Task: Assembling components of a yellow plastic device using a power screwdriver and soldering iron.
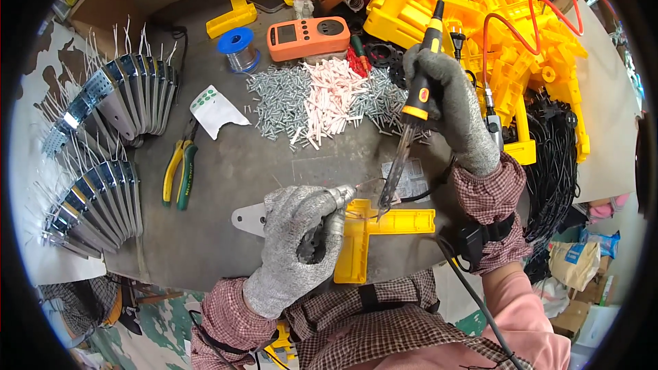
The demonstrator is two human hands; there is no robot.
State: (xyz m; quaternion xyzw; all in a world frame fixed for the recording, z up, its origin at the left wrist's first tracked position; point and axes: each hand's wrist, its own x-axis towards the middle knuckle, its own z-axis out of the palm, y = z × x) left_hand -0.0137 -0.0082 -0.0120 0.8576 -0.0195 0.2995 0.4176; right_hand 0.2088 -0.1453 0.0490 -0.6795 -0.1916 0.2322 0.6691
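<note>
In my gloved right hand (449,89) is a soldering iron (413,106) with a black and yellow handle, held upright. Its shaft slants down, and the tip is just above a yellow plastic part (397,221) shaped like a T or cross. My left hand (305,233), also in a grey glove, is closed in a pinch beside that part. Thin wire (371,181) shows at its fingertips; what else they hold is hidden. A flat grey metal plate (248,220) with a hole pokes out from under the left hand. Behind the iron lies a printed paper (411,177).
Screws (277,99) and pale pink pieces (329,99) lie heaped beyond my hands, near an orange meter (308,38) and a solder spool (238,51). Pliers (179,173) and wired metal plates (103,199) are left. Yellow housings (473,14) and black cables (548,157) fill the right.
</note>
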